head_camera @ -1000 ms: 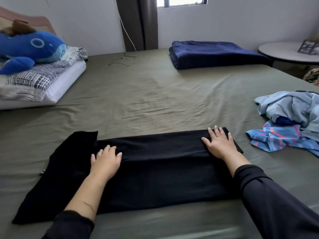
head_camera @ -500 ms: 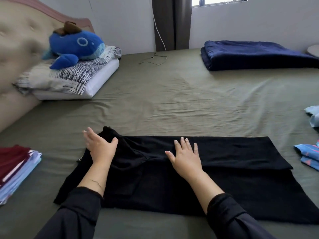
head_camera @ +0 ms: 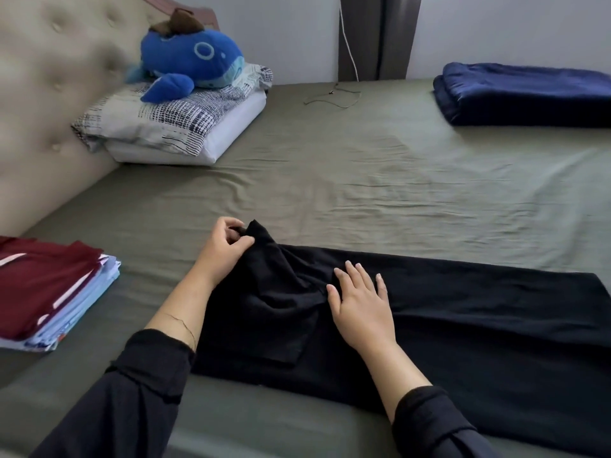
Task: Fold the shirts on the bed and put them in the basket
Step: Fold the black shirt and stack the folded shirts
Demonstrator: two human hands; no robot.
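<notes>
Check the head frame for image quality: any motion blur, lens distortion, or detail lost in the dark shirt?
Head view: the headboard at left is smeared by motion blur, while both hands and the bed sheet look sharp; wide-angle bending shows toward the edges; light is soft and even, no glare; the black shirt is so dark that its folds barely read, except the bunch where the left hand pinches it beside the flat right hand.
</notes>
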